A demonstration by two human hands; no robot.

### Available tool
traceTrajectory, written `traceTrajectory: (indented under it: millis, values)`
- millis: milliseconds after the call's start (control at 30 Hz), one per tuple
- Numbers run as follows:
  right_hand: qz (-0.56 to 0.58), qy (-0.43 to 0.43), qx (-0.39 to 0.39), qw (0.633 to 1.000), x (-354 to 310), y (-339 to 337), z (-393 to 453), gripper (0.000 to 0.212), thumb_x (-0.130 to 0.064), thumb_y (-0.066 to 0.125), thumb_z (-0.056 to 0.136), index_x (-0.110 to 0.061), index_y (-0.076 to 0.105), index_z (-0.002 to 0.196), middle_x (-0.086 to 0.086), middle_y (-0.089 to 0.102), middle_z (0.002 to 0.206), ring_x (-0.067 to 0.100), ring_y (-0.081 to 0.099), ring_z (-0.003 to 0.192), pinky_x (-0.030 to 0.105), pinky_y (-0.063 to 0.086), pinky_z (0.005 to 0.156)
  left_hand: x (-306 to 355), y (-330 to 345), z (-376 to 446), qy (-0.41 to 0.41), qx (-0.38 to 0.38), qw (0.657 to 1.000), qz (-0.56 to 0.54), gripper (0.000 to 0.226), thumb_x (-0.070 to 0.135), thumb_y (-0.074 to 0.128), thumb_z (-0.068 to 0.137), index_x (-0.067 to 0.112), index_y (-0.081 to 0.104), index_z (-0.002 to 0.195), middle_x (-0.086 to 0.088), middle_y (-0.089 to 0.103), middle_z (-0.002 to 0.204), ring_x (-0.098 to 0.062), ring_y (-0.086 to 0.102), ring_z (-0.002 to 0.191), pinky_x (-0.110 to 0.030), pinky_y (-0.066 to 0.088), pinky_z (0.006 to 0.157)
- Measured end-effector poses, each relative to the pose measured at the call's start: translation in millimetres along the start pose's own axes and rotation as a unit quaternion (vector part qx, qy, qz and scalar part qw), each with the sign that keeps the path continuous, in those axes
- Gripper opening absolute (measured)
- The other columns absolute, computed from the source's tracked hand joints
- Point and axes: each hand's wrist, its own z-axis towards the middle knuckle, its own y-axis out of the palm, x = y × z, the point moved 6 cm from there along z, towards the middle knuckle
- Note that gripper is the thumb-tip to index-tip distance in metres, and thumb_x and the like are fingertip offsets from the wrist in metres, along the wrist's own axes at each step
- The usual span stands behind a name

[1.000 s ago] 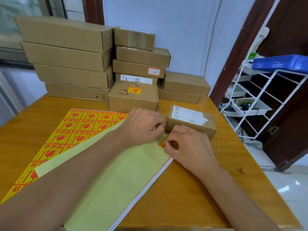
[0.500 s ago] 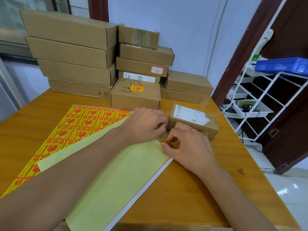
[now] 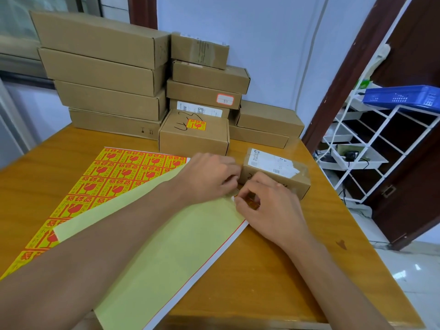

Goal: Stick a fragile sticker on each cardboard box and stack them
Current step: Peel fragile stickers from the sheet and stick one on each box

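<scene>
A sheet of yellow-and-red fragile stickers [image 3: 114,177] lies on the wooden table [image 3: 273,270], its near part folded over to show the pale green backing [image 3: 171,246]. My left hand [image 3: 207,177] holds the folded sheet's far corner down with curled fingers. My right hand [image 3: 269,206] pinches a single sticker [image 3: 252,201] at that corner. Just behind both hands lies a small cardboard box [image 3: 276,172] with a white shipping label. Further back stands a box [image 3: 194,134] that carries a fragile sticker.
Stacks of cardboard boxes [image 3: 102,75] line the wall at the table's back. A white wire rack [image 3: 371,148] with a blue crate [image 3: 404,96] stands to the right, beside a dark door. The table's right edge drops to a tiled floor.
The right hand's fingers have worked at the sheet's corner and now pinch the sticker closer to the left hand. The view has shifted slightly; boxes have not moved.
</scene>
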Motion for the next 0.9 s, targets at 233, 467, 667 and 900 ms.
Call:
traceTrajectory:
  millis: [233,467,667,900]
  values:
    - [0.018,-0.022,-0.008,1.000,-6,-1,-1,0.022,-0.060,0.061,0.088,-0.038,0.065,0.088,-0.018,0.051,0.096,0.003,0.056,0.082,0.030,0.052,0.064,2,-1,0,0.009,0.002,1.000,-0.005,0.033,0.038,0.034,0.095,0.025,0.063,0.085,0.009,0.051,0.077,-0.014,0.046,0.062,-0.027,0.024,0.049]
    - [0.198,0.062,0.050,0.977,7,-8,4,0.015,-0.028,0.073,0.088,-0.030,0.068,0.074,-0.012,0.058,0.089,0.008,0.055,0.075,0.031,0.050,0.065,1,-1,1,0.006,-0.009,1.000,-0.007,0.036,0.040,0.031,0.095,0.026,0.063,0.086,0.009,0.054,0.079,-0.012,0.047,0.063,-0.029,0.034,0.048]
    - [0.232,0.067,0.243,0.940,13,-40,-6,0.017,-0.012,0.071,0.090,-0.021,0.065,0.077,-0.009,0.058,0.088,0.011,0.053,0.070,0.020,0.040,0.059,-2,1,1,0.008,-0.017,1.000,-0.006,0.032,0.039,0.036,0.098,0.029,0.066,0.091,0.010,0.057,0.084,-0.010,0.051,0.066,-0.034,0.046,0.052]
    - [0.069,-0.040,0.384,0.920,9,-55,-16,0.016,-0.017,0.062,0.104,-0.009,0.068,0.092,-0.002,0.054,0.082,0.012,0.049,0.067,0.028,0.040,0.049,-1,-18,1,-0.088,0.077,0.988,-0.098,0.033,0.036,0.040,0.100,0.025,0.064,0.079,0.009,0.057,0.075,-0.011,0.053,0.066,-0.031,0.039,0.051]
